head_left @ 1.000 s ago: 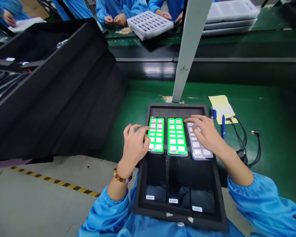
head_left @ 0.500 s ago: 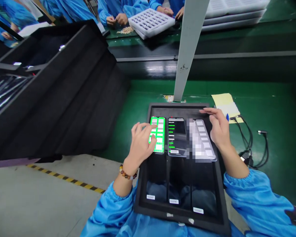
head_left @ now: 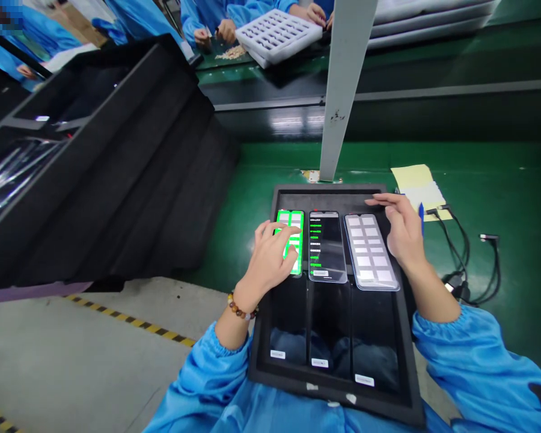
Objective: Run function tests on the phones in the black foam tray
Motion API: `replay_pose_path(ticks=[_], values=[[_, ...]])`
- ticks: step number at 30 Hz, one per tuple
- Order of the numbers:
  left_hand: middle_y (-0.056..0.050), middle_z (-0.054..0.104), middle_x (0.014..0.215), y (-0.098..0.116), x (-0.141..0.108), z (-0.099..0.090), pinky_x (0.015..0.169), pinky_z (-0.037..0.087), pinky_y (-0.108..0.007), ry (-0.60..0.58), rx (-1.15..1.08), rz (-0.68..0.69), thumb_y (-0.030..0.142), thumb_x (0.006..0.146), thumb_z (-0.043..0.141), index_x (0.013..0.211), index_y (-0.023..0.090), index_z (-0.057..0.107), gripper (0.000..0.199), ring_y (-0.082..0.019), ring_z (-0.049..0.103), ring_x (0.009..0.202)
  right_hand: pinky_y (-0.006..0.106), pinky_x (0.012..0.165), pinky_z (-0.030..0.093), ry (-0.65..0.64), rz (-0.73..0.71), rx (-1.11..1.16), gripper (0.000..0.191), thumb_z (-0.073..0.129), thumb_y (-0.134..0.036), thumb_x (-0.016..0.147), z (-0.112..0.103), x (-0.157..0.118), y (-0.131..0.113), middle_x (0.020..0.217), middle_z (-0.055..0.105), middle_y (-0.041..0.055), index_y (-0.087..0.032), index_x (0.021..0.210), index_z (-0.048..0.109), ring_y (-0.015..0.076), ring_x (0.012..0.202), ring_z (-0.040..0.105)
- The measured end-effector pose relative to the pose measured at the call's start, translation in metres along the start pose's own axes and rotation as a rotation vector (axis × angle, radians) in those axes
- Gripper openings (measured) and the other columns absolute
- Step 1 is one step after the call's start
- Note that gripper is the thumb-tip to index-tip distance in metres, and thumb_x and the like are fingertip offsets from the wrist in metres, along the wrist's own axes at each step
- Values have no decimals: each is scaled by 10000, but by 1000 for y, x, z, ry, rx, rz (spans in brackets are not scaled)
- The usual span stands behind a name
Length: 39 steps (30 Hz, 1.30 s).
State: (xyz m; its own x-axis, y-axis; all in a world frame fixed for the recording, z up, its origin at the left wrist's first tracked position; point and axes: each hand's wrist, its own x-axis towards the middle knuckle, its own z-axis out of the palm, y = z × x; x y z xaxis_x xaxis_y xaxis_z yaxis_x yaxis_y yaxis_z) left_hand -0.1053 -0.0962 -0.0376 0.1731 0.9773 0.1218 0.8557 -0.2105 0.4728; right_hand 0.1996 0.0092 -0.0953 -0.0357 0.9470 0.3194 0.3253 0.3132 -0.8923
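A black foam tray [head_left: 333, 400] lies before me with two rows of smartphones. Over the green-lit phone [head_left: 291, 218] at the far left of the upper row is my left hand [head_left: 273, 255], fingers spread and holding nothing; it covers part of that screen. The middle phone [head_left: 331, 246] shows green and white text lines on black. To its right, another phone [head_left: 372, 252] displays a grid of pale blocks. Beside this one, at the tray's upper right edge, my right hand [head_left: 403, 231] rests open with fingers stretched out. Several dark-screened phones [head_left: 329, 325] with white labels fill the lower row.
Stacked black foam trays [head_left: 162, 162] tilt at the left. A grey post [head_left: 348, 84] rises behind my tray. Yellow paper [head_left: 415, 180], a blue pen [head_left: 421, 219] and black cables [head_left: 464, 252] lie right. Across the bench, co-workers' hands [head_left: 225, 30] are near a white tray [head_left: 279, 36].
The left hand has moved slightly right over the green-lit phone. The right-hand phone's screen now shows its whole block grid, where a blurred patch covered part of it. My view has shifted a little.
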Motion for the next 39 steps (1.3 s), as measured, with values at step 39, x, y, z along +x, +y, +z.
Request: replay_pose_path(ticks=[39], values=[[-6, 737, 1392, -17, 50, 6, 1366, 191, -542, -32, -41, 27, 180, 997, 460, 1364, 288, 625, 416, -255, 577, 1377, 572, 1145, 457, -63, -28, -83, 344, 439, -378, 1110, -2, 2, 2, 1196, 813, 55, -299, 1333, 690, 321, 1278, 676]])
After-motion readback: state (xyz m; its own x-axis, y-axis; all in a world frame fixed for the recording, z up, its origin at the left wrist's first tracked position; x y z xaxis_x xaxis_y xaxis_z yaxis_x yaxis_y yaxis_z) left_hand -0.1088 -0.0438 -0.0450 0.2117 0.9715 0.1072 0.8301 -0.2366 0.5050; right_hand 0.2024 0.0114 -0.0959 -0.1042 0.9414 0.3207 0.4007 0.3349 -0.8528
